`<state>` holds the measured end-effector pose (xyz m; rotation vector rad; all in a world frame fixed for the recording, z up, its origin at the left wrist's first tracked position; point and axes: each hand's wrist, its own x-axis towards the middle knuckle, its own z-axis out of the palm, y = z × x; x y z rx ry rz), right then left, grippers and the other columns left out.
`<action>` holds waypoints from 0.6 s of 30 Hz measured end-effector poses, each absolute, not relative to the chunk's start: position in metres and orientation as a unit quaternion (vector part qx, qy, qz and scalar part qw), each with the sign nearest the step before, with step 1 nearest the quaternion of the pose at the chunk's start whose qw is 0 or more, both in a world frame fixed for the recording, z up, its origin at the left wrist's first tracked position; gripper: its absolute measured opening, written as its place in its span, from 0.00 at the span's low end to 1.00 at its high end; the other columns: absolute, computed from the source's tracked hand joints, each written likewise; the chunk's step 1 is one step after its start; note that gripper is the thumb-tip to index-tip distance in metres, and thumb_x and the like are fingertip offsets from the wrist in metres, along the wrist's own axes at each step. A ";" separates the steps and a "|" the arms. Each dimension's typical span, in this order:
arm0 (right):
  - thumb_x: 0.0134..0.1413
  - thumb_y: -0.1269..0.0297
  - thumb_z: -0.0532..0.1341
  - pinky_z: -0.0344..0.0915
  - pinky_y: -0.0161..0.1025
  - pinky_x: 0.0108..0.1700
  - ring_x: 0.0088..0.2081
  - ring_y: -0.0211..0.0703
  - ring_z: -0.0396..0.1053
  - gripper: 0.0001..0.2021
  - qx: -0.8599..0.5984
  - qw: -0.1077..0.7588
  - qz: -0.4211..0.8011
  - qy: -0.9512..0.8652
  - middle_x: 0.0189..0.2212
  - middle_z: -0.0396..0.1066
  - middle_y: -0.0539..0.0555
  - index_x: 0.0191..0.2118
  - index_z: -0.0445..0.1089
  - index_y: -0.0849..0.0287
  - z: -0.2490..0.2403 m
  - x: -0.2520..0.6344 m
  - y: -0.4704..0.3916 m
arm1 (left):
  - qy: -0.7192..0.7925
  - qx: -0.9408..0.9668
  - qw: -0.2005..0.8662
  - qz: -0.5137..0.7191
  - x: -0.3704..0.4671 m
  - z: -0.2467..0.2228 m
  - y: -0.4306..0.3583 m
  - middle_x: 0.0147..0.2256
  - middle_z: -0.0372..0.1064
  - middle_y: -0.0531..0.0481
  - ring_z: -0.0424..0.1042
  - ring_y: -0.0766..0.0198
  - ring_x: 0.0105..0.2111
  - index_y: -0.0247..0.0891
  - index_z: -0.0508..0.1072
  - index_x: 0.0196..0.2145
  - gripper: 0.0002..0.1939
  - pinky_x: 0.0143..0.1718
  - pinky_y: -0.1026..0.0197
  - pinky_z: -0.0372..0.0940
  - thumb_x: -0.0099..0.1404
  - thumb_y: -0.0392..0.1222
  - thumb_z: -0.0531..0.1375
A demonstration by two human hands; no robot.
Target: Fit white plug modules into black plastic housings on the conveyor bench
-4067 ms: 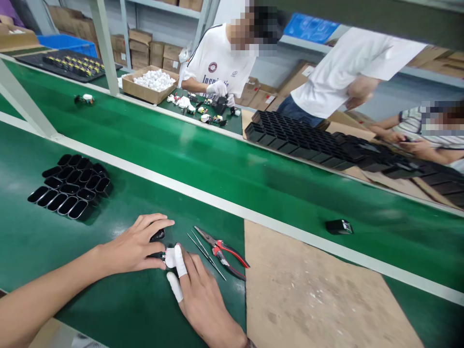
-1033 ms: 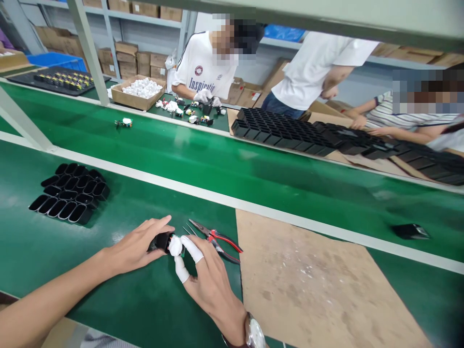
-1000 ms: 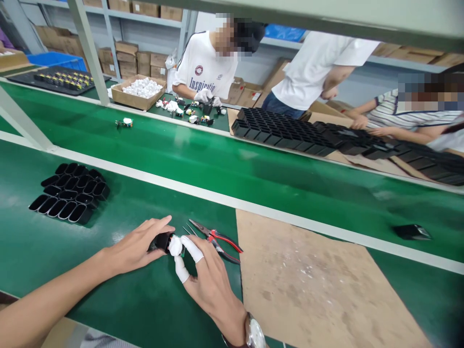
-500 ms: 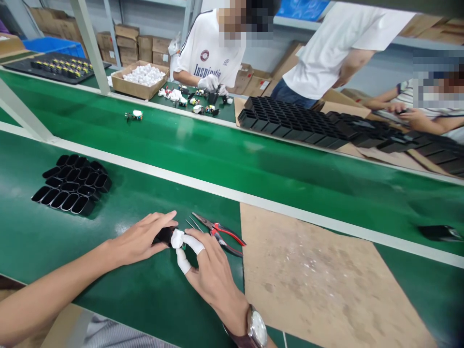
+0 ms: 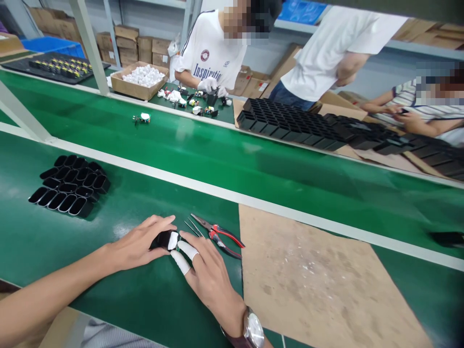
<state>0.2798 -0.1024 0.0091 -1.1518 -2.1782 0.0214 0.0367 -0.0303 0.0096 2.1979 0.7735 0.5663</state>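
Observation:
My left hand point(image 5: 136, 244) is wrapped round a small black plastic case point(image 5: 159, 240), held on its side just over the green bench. A white wad point(image 5: 173, 240) with a bit of green circuit board sits at the case's right-hand opening. My right hand point(image 5: 212, 275) has white cots on two fingers, and its fingertips close on the circuit board's outer end; the rest of the board is hidden. Just beyond my right hand lie red-and-black long-nose pliers point(image 5: 216, 233) and metal tweezers point(image 5: 194, 228).
Empty black cases point(image 5: 68, 186) stand grouped at left. A cardboard sheet point(image 5: 308, 270) covers the bench at right. On the green conveyor point(image 5: 203, 150) rest a circuit board point(image 5: 143, 118) and a black case point(image 5: 447, 238). Across it, co-workers handle parts beside a box of white wads point(image 5: 134, 92).
The white wad and circuit board have gone deeper into the case, pushed leftward by my right fingers. On the conveyor, the circuit board and the black case have shifted right.

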 end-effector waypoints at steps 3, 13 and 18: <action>0.68 0.77 0.59 0.74 0.59 0.54 0.55 0.58 0.74 0.19 -0.422 0.332 0.033 -0.843 0.61 0.71 0.67 0.61 0.67 0.63 0.007 0.280 -0.101 | 0.309 0.847 0.376 0.215 0.036 0.009 -0.032 0.63 0.68 0.43 0.66 0.52 0.61 0.54 0.40 0.76 0.42 0.62 0.45 0.68 0.76 0.39 0.61; 0.69 0.70 0.62 0.74 0.58 0.58 0.60 0.57 0.69 0.14 -0.435 0.346 0.112 -0.824 0.63 0.67 0.65 0.58 0.69 0.59 0.011 0.272 -0.091 | 0.334 0.835 0.382 0.212 0.035 0.004 -0.029 0.64 0.69 0.45 0.66 0.51 0.65 0.53 0.44 0.75 0.41 0.66 0.43 0.64 0.75 0.41 0.63; 0.70 0.68 0.62 0.74 0.55 0.56 0.56 0.55 0.70 0.17 -0.435 0.341 0.105 -0.827 0.59 0.71 0.64 0.61 0.66 0.62 0.012 0.266 -0.090 | 0.353 0.812 0.434 0.168 0.035 0.010 -0.027 0.64 0.69 0.43 0.68 0.50 0.65 0.50 0.43 0.75 0.45 0.66 0.44 0.63 0.70 0.37 0.64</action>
